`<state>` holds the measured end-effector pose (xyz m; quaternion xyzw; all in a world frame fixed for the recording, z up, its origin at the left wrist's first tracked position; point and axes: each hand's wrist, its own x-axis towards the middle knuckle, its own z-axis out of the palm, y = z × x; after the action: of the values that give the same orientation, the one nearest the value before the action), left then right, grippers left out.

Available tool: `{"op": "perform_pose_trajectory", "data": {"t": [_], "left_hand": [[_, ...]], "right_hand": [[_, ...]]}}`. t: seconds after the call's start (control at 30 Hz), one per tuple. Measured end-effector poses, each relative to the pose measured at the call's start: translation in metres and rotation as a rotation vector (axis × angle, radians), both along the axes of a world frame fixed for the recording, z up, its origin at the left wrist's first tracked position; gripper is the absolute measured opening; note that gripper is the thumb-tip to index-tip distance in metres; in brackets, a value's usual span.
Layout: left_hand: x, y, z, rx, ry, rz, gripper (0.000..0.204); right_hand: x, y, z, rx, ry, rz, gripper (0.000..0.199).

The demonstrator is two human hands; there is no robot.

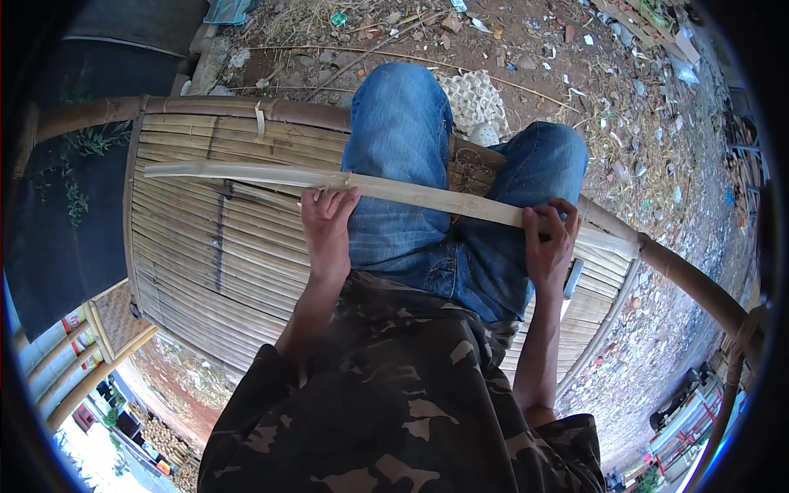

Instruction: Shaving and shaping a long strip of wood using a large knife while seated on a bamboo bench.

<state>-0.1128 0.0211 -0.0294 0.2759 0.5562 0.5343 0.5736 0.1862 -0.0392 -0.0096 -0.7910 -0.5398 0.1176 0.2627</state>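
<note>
A long pale bamboo strip (423, 195) lies across my thighs, reaching past my knees on both sides. My left hand (327, 234) grips its near edge close to a node, left of my left thigh, with the fingers curled and the thumb side toward the strip. Farther right, my right hand (551, 246) is closed on the strip over my right thigh, thumb on one side and fingers bent over the other. Beside my right wrist rests a grey-handled tool (573, 279), partly hidden by the arm, so its kind is unclear.
I sit on a bamboo slat bench (263, 246) framed by thick bamboo poles (690, 283). Beyond my knees, a grey egg tray (474, 100) lies on littered ground (320, 49). A dark sheet (66, 205) with green leaves is at the left.
</note>
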Motion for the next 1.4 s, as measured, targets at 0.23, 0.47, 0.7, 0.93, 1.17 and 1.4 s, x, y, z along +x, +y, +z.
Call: {"op": "perform_pose_trajectory", "data": {"t": [0.23,0.47,0.7,0.93,1.17,1.4], "left_hand": [[0.071,0.045,0.046,0.32,-0.215,-0.128,0.064],[0.098,0.074,0.061,0.227,-0.345,-0.386,0.037],[0.111,0.137,0.065,0.188,-0.182,-0.481,0.034],[0.165,0.073,0.034,0.008,-0.221,-0.791,0.033],[0.212,-0.017,0.034,-0.141,-0.382,-0.918,0.04],[0.262,0.055,0.036,-0.002,-0.255,-0.806,0.038]], "right_hand": [[0.005,-0.011,0.033,-0.229,0.209,-0.201,0.038],[-0.006,-0.029,0.068,-0.315,0.33,-0.265,0.036],[-0.034,-0.016,0.095,-0.415,0.438,0.065,0.027],[-0.033,-0.02,0.06,-0.216,0.682,-0.181,0.03],[0.008,-0.009,0.049,-0.017,0.548,-0.359,0.035],[0.003,-0.023,0.053,0.071,0.593,-0.178,0.02]]}}
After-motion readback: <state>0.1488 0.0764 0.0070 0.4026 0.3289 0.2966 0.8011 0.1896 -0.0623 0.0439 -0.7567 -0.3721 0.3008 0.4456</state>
